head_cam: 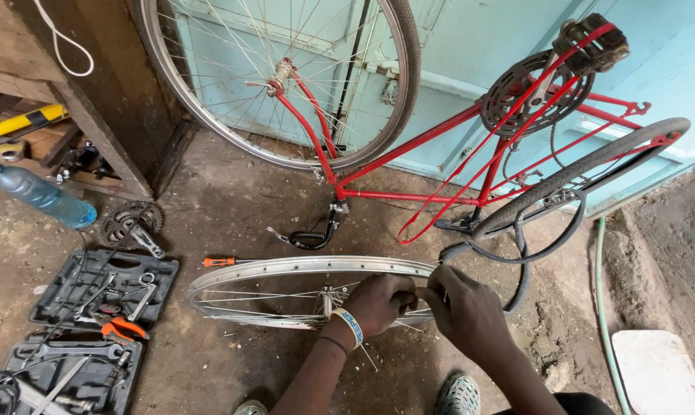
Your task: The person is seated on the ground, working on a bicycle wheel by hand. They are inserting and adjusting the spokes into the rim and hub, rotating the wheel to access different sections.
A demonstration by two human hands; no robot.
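A bare silver bicycle wheel rim [286,267] with thin spokes lies nearly flat just above the dirt floor in front of me. My left hand [379,302], with a blue and white wristband, is closed around the spokes near the rim's right side. My right hand [464,307] pinches a spoke close to the rim's right edge, touching the left hand's fingers. A black inner tube [516,257] loops off the rim to the right. Behind stands a red bicycle frame [409,157] upside down, its front wheel [286,77] on.
An open grey tool case [101,288] with pliers and wrenches lies at left, a second case [63,376] below it. A blue water bottle [44,197], a loose crank with chainring [132,223], an orange-handled screwdriver [220,262], a green hose [602,307] and a white slab [658,373] lie around.
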